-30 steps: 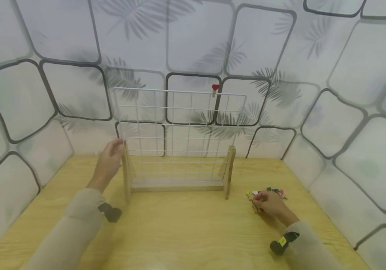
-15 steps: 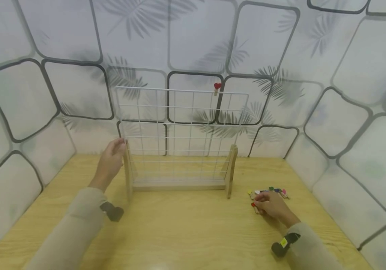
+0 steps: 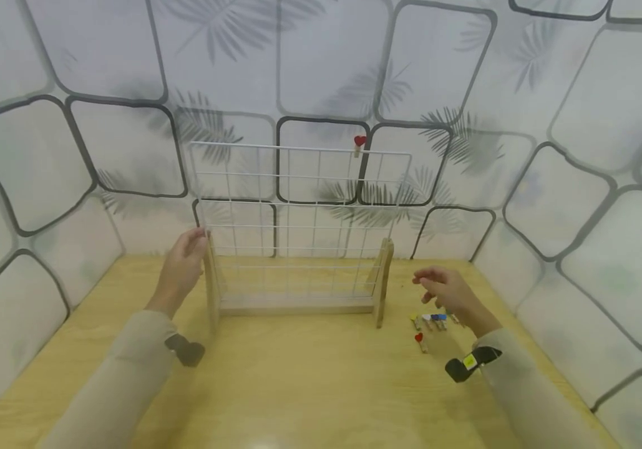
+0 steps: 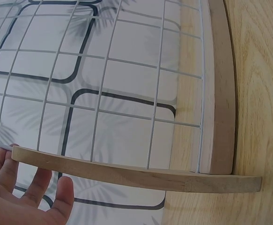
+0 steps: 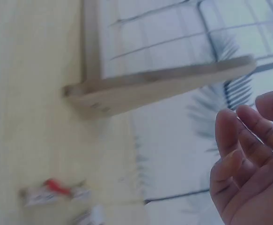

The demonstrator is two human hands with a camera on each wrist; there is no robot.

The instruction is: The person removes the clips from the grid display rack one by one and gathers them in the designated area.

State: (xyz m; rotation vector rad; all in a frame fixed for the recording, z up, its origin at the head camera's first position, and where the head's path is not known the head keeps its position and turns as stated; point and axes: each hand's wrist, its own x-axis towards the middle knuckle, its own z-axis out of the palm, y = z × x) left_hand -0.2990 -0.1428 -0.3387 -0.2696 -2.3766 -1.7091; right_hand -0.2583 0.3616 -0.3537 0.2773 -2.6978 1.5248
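Note:
A white wire grid rack with a wooden base (image 3: 298, 310) stands upright on the table. My left hand (image 3: 183, 265) holds its left edge; in the left wrist view the fingertips (image 4: 12, 152) are at the upper end of the wooden side post (image 4: 103, 169). On the top wire sits a small wooden clothespin with a red heart (image 3: 359, 141). My right hand (image 3: 448, 292) is raised right of the rack, fingers loosely bent, nothing between them. Below it lies another red-heart clothespin (image 3: 420, 340) on the table.
Behind that clothespin is a row of more small ones, among them a yellow-topped clothespin (image 3: 414, 320) and a blue-topped clothespin (image 3: 440, 317); my right hand partly hides the row. Patterned walls (image 3: 321, 75) close off the wooden table (image 3: 298, 380) at the back and sides.
My right hand has let go of the red-heart clothespin, which now lies on the table in front of the row, and has risen away from it. My left hand has stayed on the rack.

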